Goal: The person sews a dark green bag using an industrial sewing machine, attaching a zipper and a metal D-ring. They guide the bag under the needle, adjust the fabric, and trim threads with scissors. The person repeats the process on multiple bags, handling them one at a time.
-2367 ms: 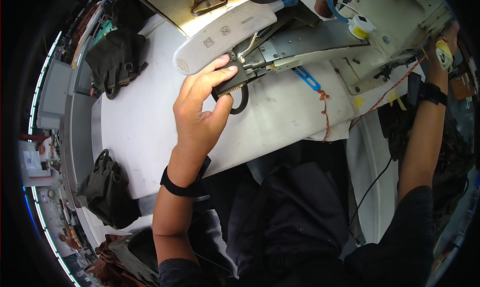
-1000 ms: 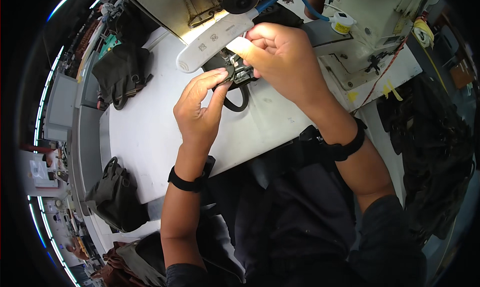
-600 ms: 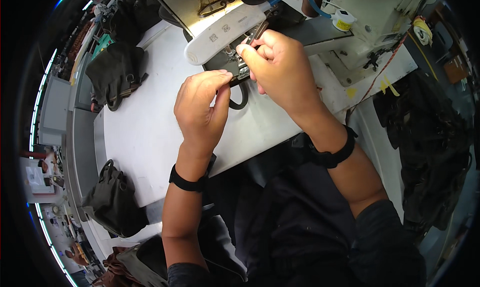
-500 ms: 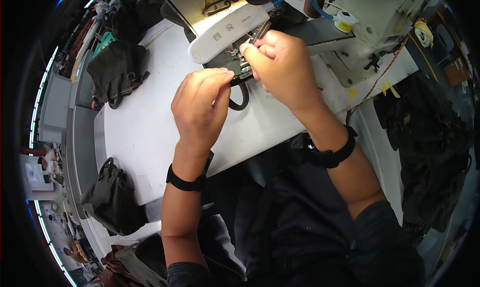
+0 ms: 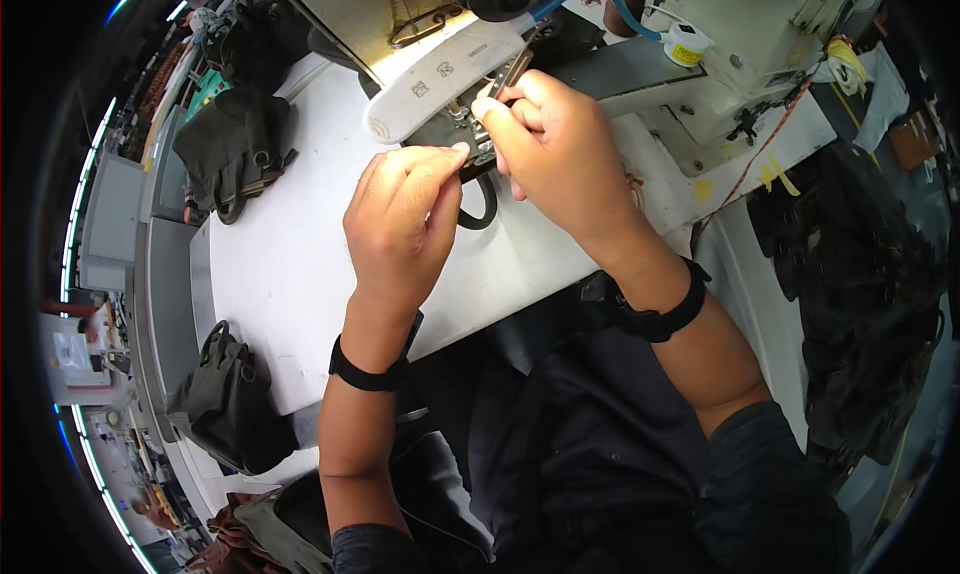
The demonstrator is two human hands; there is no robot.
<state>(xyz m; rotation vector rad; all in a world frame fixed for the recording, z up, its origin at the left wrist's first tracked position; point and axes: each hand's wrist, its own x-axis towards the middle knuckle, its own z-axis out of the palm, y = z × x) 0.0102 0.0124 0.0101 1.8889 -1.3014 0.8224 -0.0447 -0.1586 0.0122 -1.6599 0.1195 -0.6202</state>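
My left hand [image 5: 398, 214] pinches the edge of a dark bag piece [image 5: 436, 132] under the sewing machine's needle area. A dark handle loop [image 5: 482, 212] hangs below that piece onto the white table [image 5: 280, 294]. My right hand [image 5: 550, 164] is closed on a slim metal tool or part [image 5: 520, 66], too small to name for sure, just right of the presser foot [image 5: 458, 114]. A white elongated attachment [image 5: 435, 79] overhangs both sets of fingertips. My fingers partly hide the piece.
Dark bags [image 5: 225, 394] sit along the left, with another [image 5: 230, 154] farther back. The machine body [image 5: 760, 64] fills the upper right, with a brown thread cone [image 5: 620, 9] behind its arm. A dark pile of material [image 5: 860, 304] hangs at the right.
Since 2.4 seconds ago my right hand has come from the far right to the needle area and closed on the slim metal piece. Over the last second both hands have shifted only slightly.
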